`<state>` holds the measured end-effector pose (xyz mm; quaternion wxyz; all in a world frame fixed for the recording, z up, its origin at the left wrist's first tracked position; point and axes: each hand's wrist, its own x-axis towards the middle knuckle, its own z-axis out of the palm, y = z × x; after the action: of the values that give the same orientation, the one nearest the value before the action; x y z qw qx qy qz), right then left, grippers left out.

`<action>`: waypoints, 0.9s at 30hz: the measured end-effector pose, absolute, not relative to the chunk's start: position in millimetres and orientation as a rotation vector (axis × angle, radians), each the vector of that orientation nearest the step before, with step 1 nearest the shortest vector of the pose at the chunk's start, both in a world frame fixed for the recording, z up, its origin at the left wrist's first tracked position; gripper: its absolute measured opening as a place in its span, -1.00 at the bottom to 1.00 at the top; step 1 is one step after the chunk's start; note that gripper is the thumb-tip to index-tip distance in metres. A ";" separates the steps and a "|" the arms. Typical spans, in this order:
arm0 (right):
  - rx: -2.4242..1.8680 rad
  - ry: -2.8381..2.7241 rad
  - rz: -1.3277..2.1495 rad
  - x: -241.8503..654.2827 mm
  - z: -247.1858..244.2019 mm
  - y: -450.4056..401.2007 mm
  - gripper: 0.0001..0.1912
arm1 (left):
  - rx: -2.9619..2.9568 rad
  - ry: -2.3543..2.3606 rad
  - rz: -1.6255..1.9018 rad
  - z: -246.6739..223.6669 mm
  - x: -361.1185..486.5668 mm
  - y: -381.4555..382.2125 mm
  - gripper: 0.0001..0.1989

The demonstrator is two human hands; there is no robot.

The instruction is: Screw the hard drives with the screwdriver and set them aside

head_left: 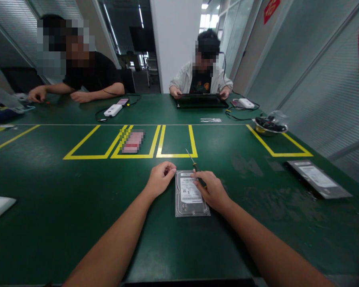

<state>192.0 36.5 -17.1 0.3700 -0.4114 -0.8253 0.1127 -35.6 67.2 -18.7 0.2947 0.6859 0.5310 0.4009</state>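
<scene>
A silver hard drive (pixel 189 195) with a white label lies flat on the green table in front of me. My right hand (pixel 212 189) rests over its right side, wrapped round the dark handle of a screwdriver (pixel 194 164). The thin metal shaft points away from me and up to the left, clear of the drive. At the drive's upper left corner is my left hand (pixel 161 177), its fingers curled in and brought together. Whatever those fingertips may hold is hidden or too small to name.
Yellow tape (pixel 176 155) marks several rectangles; a phone (pixel 133 142) lies in one. To the right are another hard drive (pixel 320 179) and a bowl (pixel 269 126) of dark parts. One co-worker (pixel 202 77) holds a dark flat panel (pixel 202 101); another person (pixel 92 75) sits left.
</scene>
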 end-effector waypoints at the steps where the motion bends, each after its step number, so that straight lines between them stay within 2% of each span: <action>1: -1.062 -2.113 0.296 192.0 -17.6 36.7 -0.81 | 1.824 1.408 1.065 -19.1 -35.5 67.1 -0.86; 20: -1.112 -2.109 0.411 194.3 -15.7 31.7 -0.77 | 1.554 1.644 1.159 -23.1 -22.0 73.5 -0.84; 27: -1.136 -2.083 0.513 196.6 -14.9 31.4 -0.69 | 1.662 1.548 1.144 -18.4 -21.9 63.4 -0.85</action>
<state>196.6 31.4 -14.9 0.3496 -0.4385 -0.8039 0.1981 -21.9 63.4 -18.4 0.2950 0.6244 0.5816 0.4299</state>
